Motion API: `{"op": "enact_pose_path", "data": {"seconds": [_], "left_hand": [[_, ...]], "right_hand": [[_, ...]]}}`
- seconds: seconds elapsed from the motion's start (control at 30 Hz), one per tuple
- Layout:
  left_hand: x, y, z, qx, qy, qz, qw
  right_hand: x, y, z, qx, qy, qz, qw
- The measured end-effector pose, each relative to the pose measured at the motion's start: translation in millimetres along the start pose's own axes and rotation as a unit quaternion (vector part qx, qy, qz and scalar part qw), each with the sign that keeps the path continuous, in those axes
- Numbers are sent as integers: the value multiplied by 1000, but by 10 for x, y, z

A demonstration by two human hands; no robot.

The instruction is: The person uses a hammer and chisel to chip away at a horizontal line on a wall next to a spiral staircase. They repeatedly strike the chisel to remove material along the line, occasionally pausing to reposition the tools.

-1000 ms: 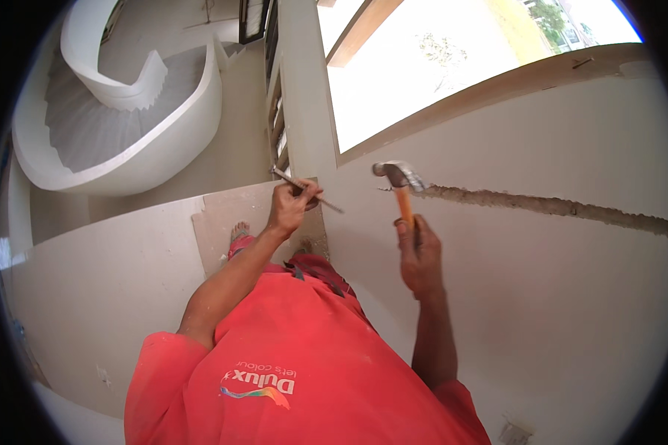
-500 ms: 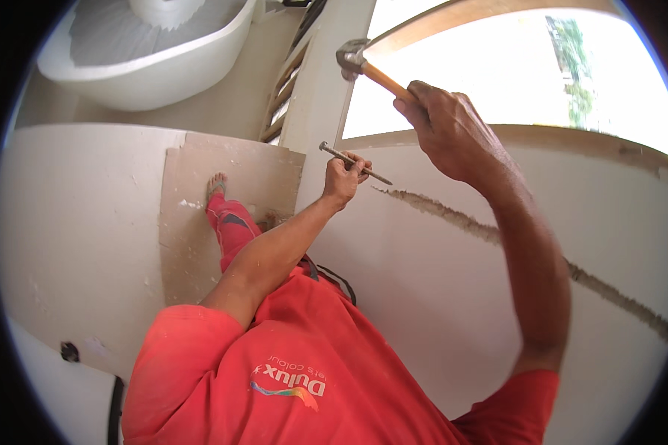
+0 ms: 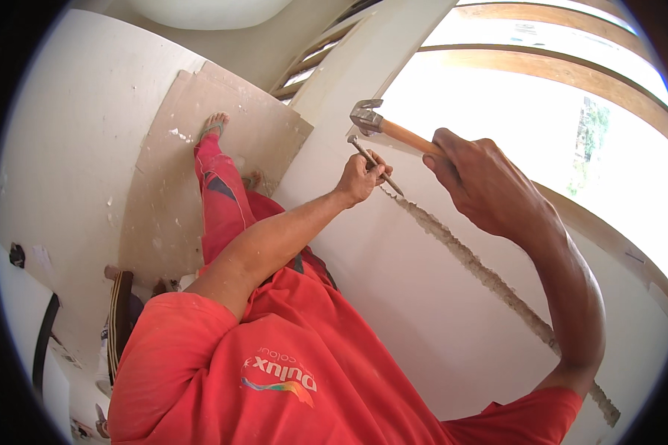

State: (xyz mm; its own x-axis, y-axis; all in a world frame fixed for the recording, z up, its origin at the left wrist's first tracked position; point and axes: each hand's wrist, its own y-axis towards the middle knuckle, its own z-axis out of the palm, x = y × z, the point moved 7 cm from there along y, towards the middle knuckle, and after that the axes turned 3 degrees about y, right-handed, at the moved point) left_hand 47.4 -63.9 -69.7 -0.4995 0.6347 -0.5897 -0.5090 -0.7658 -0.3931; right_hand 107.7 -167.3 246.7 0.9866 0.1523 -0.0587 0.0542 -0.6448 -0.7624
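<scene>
My left hand (image 3: 362, 179) is closed round a thin metal chisel (image 3: 364, 153) with a flat, wide head. The chisel slants down to the right, its tip at the upper end of a rough groove (image 3: 475, 265) cut into the white wall (image 3: 393, 297). In my right hand (image 3: 490, 182) is a claw hammer (image 3: 408, 136), gripped by its orange-brown handle. The hammer's steel head is just above the chisel's head; whether they touch I cannot tell.
A bright window opening (image 3: 482, 104) with wooden bars (image 3: 564, 68) lies beyond the hammer. Brown sheeting (image 3: 163, 167), specked with white bits, covers the floor under my sandalled foot (image 3: 214, 126). A slatted frame (image 3: 304, 68) stands ahead. Dark striped material (image 3: 119, 319) shows at lower left.
The hammer has come down from a raised position to close above the chisel's head. My left hand keeps its hold on the chisel. The whole view has turned and shifted.
</scene>
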Motion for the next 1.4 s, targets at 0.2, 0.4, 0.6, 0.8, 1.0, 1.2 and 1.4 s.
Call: {"op": "enact_pose_path", "data": {"seconds": [0.2,0.4,0.6,0.8,1.0,1.2,1.4], "left_hand": [[-32,-13,-5,-9,-5,7,1000],[-49,-32,22,-17,15,32,999],[-77,-99,68,-40,15,57,997],[-1,-123,44,-54,-2,64,996],[-47,-113,60,-66,-2,59,996],[-94,-98,88,-27,49,89,994],[-130,-112,119,-39,64,65,995]], "right_hand": [[-41,93,99,13,-6,-8,1000],[-167,161,258,4,-35,-19,999],[202,208,-50,-86,30,-69,993],[33,633,496,-53,-31,-140,988],[-7,853,350,-63,-108,-161,979],[20,796,251,-150,93,-103,979],[21,925,251,-89,-99,-157,979]]}}
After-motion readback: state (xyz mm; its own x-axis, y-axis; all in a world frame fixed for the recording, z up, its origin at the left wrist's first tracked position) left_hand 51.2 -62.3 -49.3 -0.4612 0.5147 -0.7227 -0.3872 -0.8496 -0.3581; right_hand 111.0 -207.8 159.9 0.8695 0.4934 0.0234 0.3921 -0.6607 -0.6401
